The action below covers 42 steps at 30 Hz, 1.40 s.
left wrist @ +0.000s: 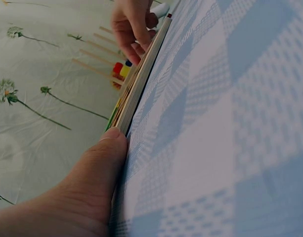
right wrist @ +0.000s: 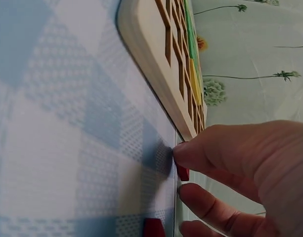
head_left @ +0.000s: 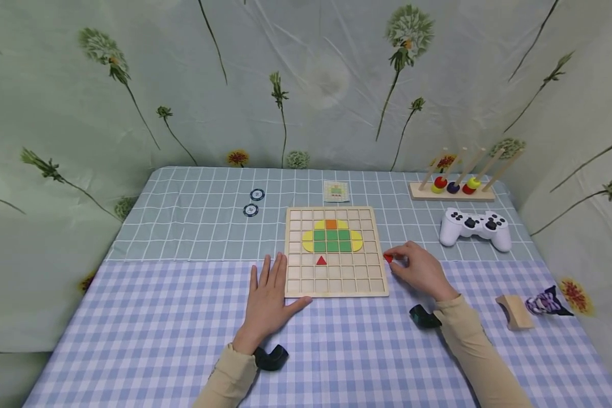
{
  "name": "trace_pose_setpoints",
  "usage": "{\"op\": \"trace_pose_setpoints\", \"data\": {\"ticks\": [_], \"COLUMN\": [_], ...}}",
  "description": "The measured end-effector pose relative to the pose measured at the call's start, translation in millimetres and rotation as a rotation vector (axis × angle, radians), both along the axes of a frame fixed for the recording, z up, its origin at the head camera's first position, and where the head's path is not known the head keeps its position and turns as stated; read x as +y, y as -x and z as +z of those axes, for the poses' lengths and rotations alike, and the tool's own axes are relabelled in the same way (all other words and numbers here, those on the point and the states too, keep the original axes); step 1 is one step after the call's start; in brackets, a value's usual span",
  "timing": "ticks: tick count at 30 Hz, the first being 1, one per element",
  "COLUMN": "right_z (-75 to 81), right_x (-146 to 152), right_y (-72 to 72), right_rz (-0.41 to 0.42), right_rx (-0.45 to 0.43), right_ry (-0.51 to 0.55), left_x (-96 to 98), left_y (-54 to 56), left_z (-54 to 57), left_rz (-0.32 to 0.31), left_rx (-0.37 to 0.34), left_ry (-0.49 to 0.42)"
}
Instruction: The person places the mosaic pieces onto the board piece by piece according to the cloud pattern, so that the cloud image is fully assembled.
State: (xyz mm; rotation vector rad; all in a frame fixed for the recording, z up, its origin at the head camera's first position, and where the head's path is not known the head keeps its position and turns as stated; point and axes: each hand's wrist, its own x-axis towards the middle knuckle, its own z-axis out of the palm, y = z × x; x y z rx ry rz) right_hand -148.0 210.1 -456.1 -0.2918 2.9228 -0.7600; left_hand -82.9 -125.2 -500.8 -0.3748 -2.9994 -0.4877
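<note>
A square wooden grid board lies on the table. Yellow, green and orange tiles form a pattern in its upper half, and a red triangle tile sits just below them. My left hand lies with straight fingers along the board's left edge, its thumb against the front edge. Just off the right edge, my right hand pinches a small red tile between thumb and finger; its shape is mostly hidden. Another red piece lies on the cloth near that hand.
A pattern card lies behind the board, with two poker chips to its left. Back right stand a peg rack with beads and a white game controller. A wooden arch block and a purple-black figure lie farther right.
</note>
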Motion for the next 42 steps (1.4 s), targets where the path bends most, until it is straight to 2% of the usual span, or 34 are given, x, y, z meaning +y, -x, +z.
{"op": "trace_pose_setpoints", "data": {"ticks": [5, 11, 15, 23, 26, 33, 38, 42], "right_z": [0.7, 0.9, 0.5, 2.9, 6.0, 10.8, 7.4, 3.0], "right_x": [0.9, -1.3, -5.0, -18.9, -27.8, -60.0, -80.5, -92.9], "right_y": [1.4, 4.3, 5.1, 6.8, 9.8, 15.2, 17.7, 19.4], "right_rz": [-0.012, -0.040, -0.040, -0.106, -0.073, 0.004, 0.069, 0.090], "right_rx": [-0.020, -0.008, -0.010, 0.080, 0.100, 0.045, 0.047, 0.023], "right_ry": [0.048, 0.050, 0.118, 0.197, 0.235, 0.293, 0.298, 0.287], "left_x": [-1.1, -2.1, -2.0, -1.9, -1.9, -1.6, -1.0, -0.8], "left_y": [0.3, 0.9, 1.0, 1.0, 0.6, 0.3, 0.5, 0.5], "left_z": [0.1, -0.5, -0.7, 0.0, 0.7, 1.7, 0.6, -0.8], "left_rz": [-0.002, -0.001, -0.002, -0.003, 0.000, -0.002, 0.000, 0.003], "left_rx": [0.006, 0.004, 0.005, 0.005, 0.002, -0.001, -0.007, -0.010], "left_ry": [0.002, 0.006, -0.001, 0.001, 0.004, 0.008, 0.006, 0.010]}}
